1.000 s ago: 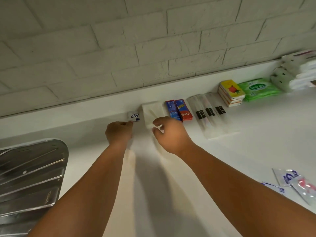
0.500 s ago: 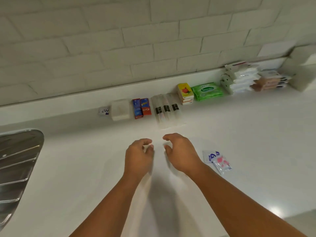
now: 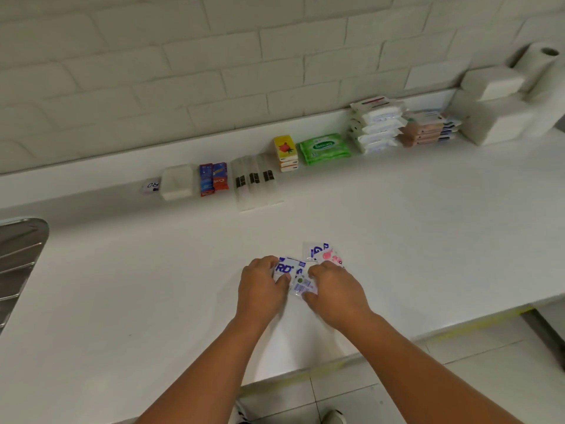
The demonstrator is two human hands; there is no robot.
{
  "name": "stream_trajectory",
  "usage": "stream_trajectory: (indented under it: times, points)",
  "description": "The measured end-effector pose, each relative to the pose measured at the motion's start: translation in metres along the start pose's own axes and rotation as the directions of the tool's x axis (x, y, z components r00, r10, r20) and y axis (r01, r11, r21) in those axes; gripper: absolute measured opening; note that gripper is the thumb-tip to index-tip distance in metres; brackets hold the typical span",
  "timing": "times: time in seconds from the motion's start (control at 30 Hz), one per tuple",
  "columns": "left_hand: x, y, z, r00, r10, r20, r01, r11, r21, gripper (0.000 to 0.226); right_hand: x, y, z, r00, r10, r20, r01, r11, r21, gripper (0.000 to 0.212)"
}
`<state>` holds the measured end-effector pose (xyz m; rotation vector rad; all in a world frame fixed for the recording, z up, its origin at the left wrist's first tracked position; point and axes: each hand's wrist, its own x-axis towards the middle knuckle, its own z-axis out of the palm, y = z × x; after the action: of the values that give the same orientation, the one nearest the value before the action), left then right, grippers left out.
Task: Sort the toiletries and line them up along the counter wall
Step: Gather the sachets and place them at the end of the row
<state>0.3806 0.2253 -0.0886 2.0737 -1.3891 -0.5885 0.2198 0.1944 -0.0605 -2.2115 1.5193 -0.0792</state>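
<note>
Several small sachets lie in a loose pile near the counter's front edge. My left hand [image 3: 262,286] pinches a white sachet with blue "RD" lettering [image 3: 286,267] at its left edge. My right hand [image 3: 336,290] pinches a small clear sachet with a green mark [image 3: 302,286] between forefinger and thumb. Just behind it lie a blue-lettered sachet [image 3: 316,249] and a pink one [image 3: 331,257]. Along the wall stand an RD sachet [image 3: 152,185], a white block [image 3: 177,182], toothpaste packs [image 3: 213,179], wrapped toothbrushes [image 3: 255,182], yellow soap boxes [image 3: 286,152] and green wipes [image 3: 324,147].
Further right along the wall are stacked white wipe packs [image 3: 376,127], brownish packs [image 3: 428,129], white tissue packs [image 3: 495,113] and a paper roll [image 3: 541,64]. A steel sink drainboard [image 3: 18,255] borders the counter at the left. Tiled floor shows below the front edge.
Both hands drew back from the row at the wall to the counter's front, then moved right onto the sachet pile and took hold of two sachets.
</note>
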Motion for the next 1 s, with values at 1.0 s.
stream_trajectory:
  times: [1.0]
  points:
    - [-0.008, -0.004, -0.013, 0.999, 0.018, -0.043, -0.02, 0.999, -0.051, 0.009, 0.012, 0.019, -0.019, 0.997, 0.079, -0.022, -0.068, 0.949, 0.308, 0.011]
